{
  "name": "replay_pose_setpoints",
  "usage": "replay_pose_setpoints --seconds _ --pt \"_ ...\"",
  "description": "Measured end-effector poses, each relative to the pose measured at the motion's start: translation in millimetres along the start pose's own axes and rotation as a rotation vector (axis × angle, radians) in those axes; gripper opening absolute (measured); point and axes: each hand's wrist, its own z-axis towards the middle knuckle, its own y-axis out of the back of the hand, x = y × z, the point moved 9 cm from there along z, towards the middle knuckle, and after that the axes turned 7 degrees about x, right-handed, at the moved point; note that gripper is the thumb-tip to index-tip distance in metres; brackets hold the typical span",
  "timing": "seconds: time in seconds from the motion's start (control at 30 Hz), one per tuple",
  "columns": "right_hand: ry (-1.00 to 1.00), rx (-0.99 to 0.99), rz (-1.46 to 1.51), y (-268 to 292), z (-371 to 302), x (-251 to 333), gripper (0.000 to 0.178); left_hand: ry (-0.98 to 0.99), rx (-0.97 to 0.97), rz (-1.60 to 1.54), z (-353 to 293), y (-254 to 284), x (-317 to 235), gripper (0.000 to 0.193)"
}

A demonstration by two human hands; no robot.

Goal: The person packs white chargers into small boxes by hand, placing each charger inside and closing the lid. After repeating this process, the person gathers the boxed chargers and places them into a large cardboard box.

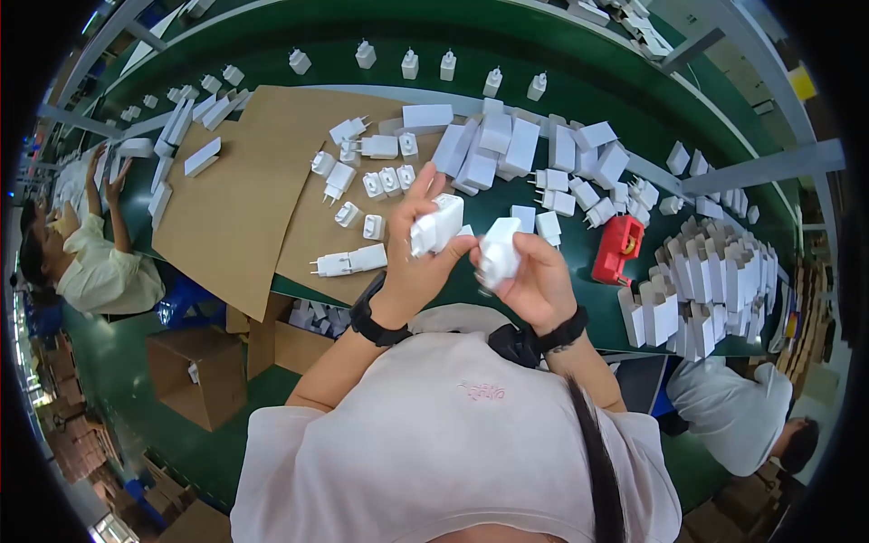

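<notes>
In front of my chest, my left hand [415, 258] grips a white plug-in charger [437, 226] between thumb and fingers. Close beside it, my right hand [536, 282] is closed on a second white charger [500, 252], whose outline is slightly blurred. More white chargers [389, 181] with two-pin plugs lie loose on the brown cardboard sheet [303, 217] left of my hands. Another group of chargers [584, 195] rests on the green table to the right. Behind my hands sits a pile of flat-sided white boxes [489, 149].
A red tape dispenser [619, 250] stands right, near stacked open white boxes [711, 285]. Chargers [410, 63] stand spaced along the green strip at the back. One co-worker [104, 244] sits left, another [733, 412] right. A cardboard carton [195, 376] is on the floor.
</notes>
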Motion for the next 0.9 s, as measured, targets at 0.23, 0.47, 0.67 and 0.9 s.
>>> replay_pose_setpoints --seconds 0.23,0.47,0.67,0.9 --pt "-0.241 0.427 0.183 -34 19 -40 0.049 -0.091 0.105 -0.136 -3 12 -18 0.049" --pt "-0.325 0.258 -0.099 -21 60 -60 0.053 -0.024 0.276 0.126 3 49 -12 0.056" --pt "-0.051 0.378 -0.002 -28 86 -19 0.053 0.150 -0.008 0.988 62 266 20 0.055" --pt "0.142 0.522 -0.084 -56 88 24 0.049 0.743 0.047 1.665 28 585 175 0.052"
